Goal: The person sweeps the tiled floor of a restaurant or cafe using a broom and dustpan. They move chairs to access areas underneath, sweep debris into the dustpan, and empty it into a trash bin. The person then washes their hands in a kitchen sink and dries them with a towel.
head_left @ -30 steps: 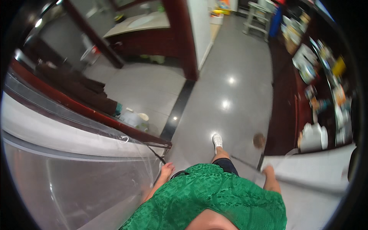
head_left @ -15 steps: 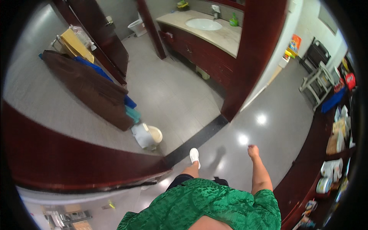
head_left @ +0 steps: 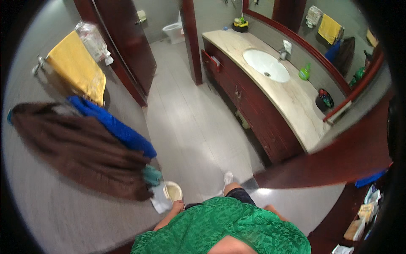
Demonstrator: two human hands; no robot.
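Note:
My left hand [head_left: 178,206] hangs low beside my green top, its fingers curled in with nothing seen in them. Just beyond it on the floor stands a cream, open-topped bin or bucket [head_left: 173,191]; I cannot tell whether the two touch. A brown cloth or garment [head_left: 84,148] hangs on the left wall, close to that hand. Of my right arm only a small part shows at the right edge of my top, where my right hand [head_left: 270,208] is mostly hidden and its fingers cannot be made out.
A marble counter [head_left: 220,39] with a white sink [head_left: 266,65] runs along the right under a red-framed mirror [head_left: 308,42]. A yellow towel [head_left: 78,63] and a blue cloth [head_left: 114,127] hang left. A dark red door [head_left: 127,38] stands open near a toilet [head_left: 173,30].
I have stepped forward into the doorway, so the counter and mirror are nearer. My left hand has come into view; my right arm has swung back against my body.

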